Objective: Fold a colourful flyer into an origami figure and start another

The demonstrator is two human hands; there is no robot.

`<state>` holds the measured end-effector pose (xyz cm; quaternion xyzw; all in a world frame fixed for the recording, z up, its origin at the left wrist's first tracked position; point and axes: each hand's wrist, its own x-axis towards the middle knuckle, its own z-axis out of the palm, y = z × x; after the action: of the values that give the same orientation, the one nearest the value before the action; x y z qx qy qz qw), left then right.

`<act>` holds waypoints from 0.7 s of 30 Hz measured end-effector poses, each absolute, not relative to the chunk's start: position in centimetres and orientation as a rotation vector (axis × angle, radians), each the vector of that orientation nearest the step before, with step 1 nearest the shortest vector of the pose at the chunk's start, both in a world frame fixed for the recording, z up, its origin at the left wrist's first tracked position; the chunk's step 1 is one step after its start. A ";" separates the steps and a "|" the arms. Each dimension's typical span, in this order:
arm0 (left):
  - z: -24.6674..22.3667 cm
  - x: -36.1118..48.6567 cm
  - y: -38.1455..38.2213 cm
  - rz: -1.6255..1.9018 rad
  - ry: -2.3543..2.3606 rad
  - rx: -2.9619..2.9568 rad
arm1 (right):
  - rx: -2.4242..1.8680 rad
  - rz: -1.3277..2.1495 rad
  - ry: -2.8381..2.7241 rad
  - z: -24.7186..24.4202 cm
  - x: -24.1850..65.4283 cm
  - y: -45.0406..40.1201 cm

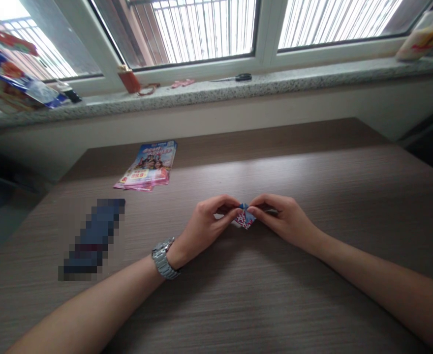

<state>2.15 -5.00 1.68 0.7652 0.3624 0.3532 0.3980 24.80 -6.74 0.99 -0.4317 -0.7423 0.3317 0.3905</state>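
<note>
A small piece of folded paper [245, 219], printed in blue, white and pinkish red, is held up between my two hands over the middle of the table. My left hand [214, 219], with a metal watch [164, 257] on its wrist, pinches the paper's left side between thumb and fingers. On the other side my right hand [280, 216] pinches it in the same way. The lower part of the paper comes to a point facing me. Fingertips cover its side edges, so its full folded shape is partly hidden.
Printed flyers [148, 164] lie in a stack at the table's back left. A dark blurred-out rectangular object [94, 236] rests nearer on the left. Along the granite sill [201, 93] are scissors [242, 77], a reddish-brown case [129, 80], pink scraps [181, 83] and packaged bags [17, 78].
</note>
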 end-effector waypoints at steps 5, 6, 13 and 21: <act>1.4 2.1 -4.8 0.922 0.915 1.890 | -1.094 0.853 -1.848 0.9 24.9 -6.5; 1.4 2.1 -4.7 0.931 0.916 1.885 | -1.090 0.865 -1.833 0.8 25.0 -6.4; 1.5 1.9 -4.3 0.989 0.956 1.859 | -1.164 0.965 -1.728 0.4 25.6 -5.9; 1.0 1.4 -3.6 1.065 0.962 1.971 | -1.244 0.917 -1.748 0.5 26.7 -5.5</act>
<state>1.38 -3.56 0.99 0.7589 0.3705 0.4101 0.3445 26.66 -5.45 0.51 -0.4902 -0.6889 0.3615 0.3930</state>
